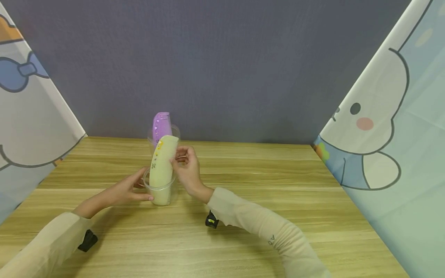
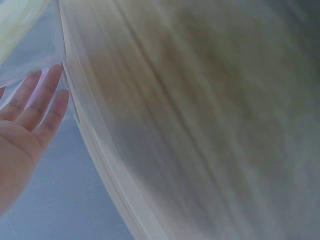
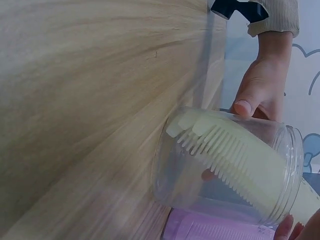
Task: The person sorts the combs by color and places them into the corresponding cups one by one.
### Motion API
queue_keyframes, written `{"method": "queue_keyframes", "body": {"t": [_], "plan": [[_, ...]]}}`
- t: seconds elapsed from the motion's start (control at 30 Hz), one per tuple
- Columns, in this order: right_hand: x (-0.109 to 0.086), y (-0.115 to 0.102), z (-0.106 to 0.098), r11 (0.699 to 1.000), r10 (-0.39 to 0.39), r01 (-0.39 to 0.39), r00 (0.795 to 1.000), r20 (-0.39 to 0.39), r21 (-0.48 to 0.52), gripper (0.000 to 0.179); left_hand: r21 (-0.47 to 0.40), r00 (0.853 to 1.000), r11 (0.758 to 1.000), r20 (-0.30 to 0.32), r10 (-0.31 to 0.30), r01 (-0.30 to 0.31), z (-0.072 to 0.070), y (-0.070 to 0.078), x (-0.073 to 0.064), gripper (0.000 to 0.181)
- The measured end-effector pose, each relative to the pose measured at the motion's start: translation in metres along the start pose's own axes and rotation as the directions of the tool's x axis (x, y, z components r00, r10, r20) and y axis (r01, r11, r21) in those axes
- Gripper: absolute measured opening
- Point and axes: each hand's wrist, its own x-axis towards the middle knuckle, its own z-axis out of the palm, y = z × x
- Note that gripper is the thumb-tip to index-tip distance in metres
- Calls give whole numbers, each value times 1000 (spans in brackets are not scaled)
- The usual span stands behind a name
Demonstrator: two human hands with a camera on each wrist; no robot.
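A clear plastic cup [image 1: 158,197] stands upright on the table with a pale yellow comb [image 1: 162,166] upright inside it, its top well above the rim. My left hand [image 1: 121,190] holds the cup from the left, thumb in front and fingers at the far side; in the left wrist view the fingers [image 2: 47,95] are nearly straight. At the comb's toothed right edge, my right hand [image 1: 189,170] pinches it between thumb and fingers. Through the cup wall in the right wrist view, the comb's end looks doubled; I cannot tell whether several combs overlap.
Just behind, a second clear cup [image 1: 175,131] holds a purple comb [image 1: 161,125], its top above the rim. A dark grey panel [image 1: 215,69] closes off the wooden table's [image 1: 243,173] far edge. Cartoon-printed sheets [image 1: 375,143] hang on both sides.
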Motion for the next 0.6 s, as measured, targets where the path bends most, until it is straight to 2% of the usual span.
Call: {"method": "queue_keyframes", "body": {"t": [0.27, 0.6], "plan": [[2, 3, 0, 1000, 16, -16, 1000, -27, -7, 28, -8, 1000, 1000, -14, 18, -18, 0, 1, 0, 85], [5, 3, -1, 997, 77, -76, 996, -51, 23, 33, -9, 999, 999, -15, 37, -37, 1, 0, 0, 85]]}}
